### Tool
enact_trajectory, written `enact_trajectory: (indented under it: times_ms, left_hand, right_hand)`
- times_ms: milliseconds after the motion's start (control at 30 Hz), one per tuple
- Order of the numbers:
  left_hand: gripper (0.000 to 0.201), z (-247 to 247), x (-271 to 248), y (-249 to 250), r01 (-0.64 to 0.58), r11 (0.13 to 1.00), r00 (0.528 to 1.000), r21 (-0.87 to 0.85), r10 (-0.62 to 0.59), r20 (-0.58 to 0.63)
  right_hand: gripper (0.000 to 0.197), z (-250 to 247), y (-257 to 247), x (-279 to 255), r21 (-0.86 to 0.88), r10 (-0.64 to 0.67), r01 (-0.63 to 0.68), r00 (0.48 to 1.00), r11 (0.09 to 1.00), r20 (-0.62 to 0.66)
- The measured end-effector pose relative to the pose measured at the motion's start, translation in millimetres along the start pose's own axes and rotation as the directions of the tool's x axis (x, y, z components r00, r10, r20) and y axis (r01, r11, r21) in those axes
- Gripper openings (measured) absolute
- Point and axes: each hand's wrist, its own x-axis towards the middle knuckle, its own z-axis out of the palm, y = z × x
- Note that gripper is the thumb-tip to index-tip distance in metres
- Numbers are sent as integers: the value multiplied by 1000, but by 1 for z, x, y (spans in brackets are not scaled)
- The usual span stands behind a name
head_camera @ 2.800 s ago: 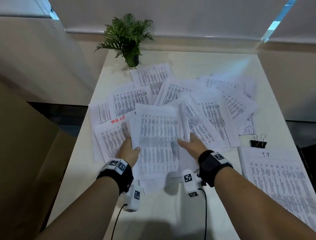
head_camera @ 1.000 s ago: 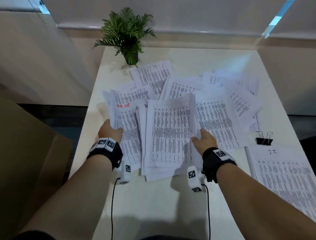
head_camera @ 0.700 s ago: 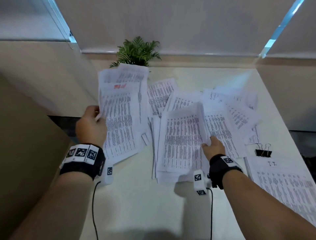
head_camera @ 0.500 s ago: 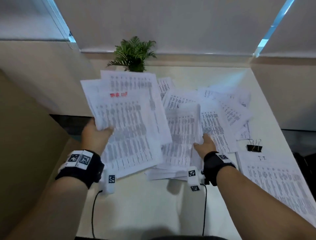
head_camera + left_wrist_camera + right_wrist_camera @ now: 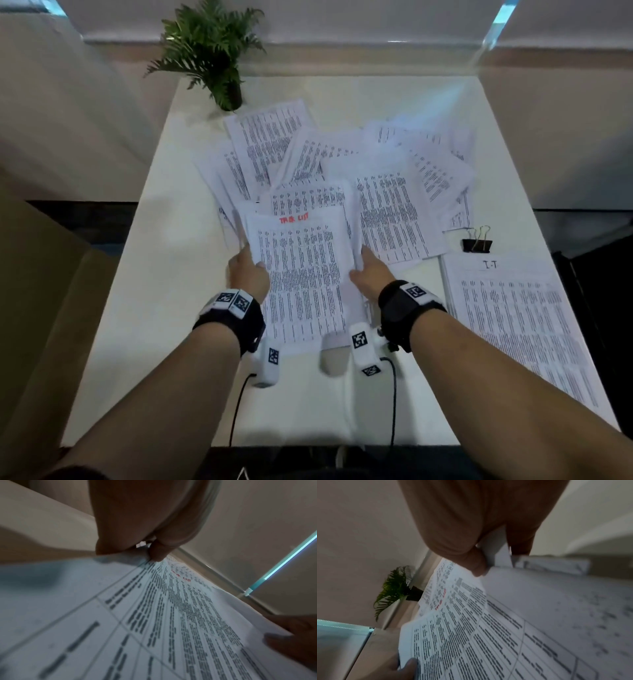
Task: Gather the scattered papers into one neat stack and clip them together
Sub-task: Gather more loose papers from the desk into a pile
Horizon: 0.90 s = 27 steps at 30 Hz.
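Observation:
A gathered bundle of printed sheets (image 5: 301, 274), topped by a page with red handwriting, is held just above the white table (image 5: 164, 308). My left hand (image 5: 248, 272) grips its left edge, thumb on top (image 5: 156, 553). My right hand (image 5: 368, 274) pinches its right edge (image 5: 477, 566). More loose papers (image 5: 394, 178) lie fanned out behind the bundle. A black binder clip (image 5: 477, 244) sits on the table to the right, apart from both hands.
A separate neat stack of printed sheets (image 5: 513, 322) lies at the table's right front. A small potted fern (image 5: 212, 51) stands at the back left. A brown cardboard surface (image 5: 41, 308) borders the table's left side.
My left hand lifted a batch of sheets off the left side, swung it over and laid it onto the pile my right hand was holding. Both hands now hold one bundle.

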Motion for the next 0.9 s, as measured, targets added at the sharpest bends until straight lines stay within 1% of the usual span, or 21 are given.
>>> enact_trajectory:
  times_ms: [67, 133, 167, 233, 300, 333, 400, 467, 567, 667, 733, 800, 833, 900]
  left_hand:
    - [66, 2, -5, 3, -26, 994, 1000, -108, 27, 8]
    - [78, -5, -11, 7, -41, 966, 999, -256, 33, -36]
    - [79, -12, -15, 12, -50, 946, 998, -319, 36, -51]
    - [73, -26, -20, 22, -127, 895, 991, -428, 95, -95]
    - [70, -44, -26, 37, -195, 811, 980, -552, 144, -135]
    - [69, -52, -29, 46, -224, 753, 974, -618, 171, -146]
    - [65, -69, -40, 66, -276, 660, 959, -699, 240, -152]
    - [59, -81, -50, 83, -317, 596, 943, -738, 284, -175]
    - [59, -86, -61, 93, -349, 551, 929, -758, 309, -204]
    - [61, -85, -68, 96, -362, 545, 913, -756, 373, -168]
    - [54, -85, -71, 98, -366, 545, 904, -754, 402, -148]
    - [48, -85, -69, 99, -381, 521, 899, -764, 401, -175]
    - [46, -86, -68, 99, -404, 506, 892, -762, 403, -204]
    - [42, -89, -66, 101, -464, 485, 868, -741, 416, -271]
  right_hand:
    - [61, 2, 2, -3, 14, -52, 52, 998, 999, -31]
    - [62, -3, 3, -7, 119, -96, 108, 990, 987, -103]
    - [60, -8, 1, -7, 168, -126, 150, 982, 974, -143]
    - [52, -22, -9, -10, 240, -182, 228, 963, 944, -199]
    - [50, -38, -27, -17, 300, -260, 326, 935, 896, -240]
    - [53, -45, -38, -21, 326, -298, 374, 918, 868, -261]
    - [61, -54, -59, -30, 400, -347, 452, 885, 797, -309]
    - [66, -59, -74, -35, 457, -370, 491, 868, 741, -332]
    - [74, -61, -84, -39, 562, -377, 490, 872, 667, -313]
    - [66, -62, -89, -43, 608, -354, 524, 852, 596, -386]
    - [66, -64, -94, -49, 618, -379, 566, 825, 546, -420]
    - [66, -66, -99, -54, 619, -437, 609, 791, 496, -428]
    - [63, -67, -102, -56, 617, -467, 629, 773, 473, -429]
    - [48, -68, -107, -58, 602, -500, 651, 752, 462, -429]
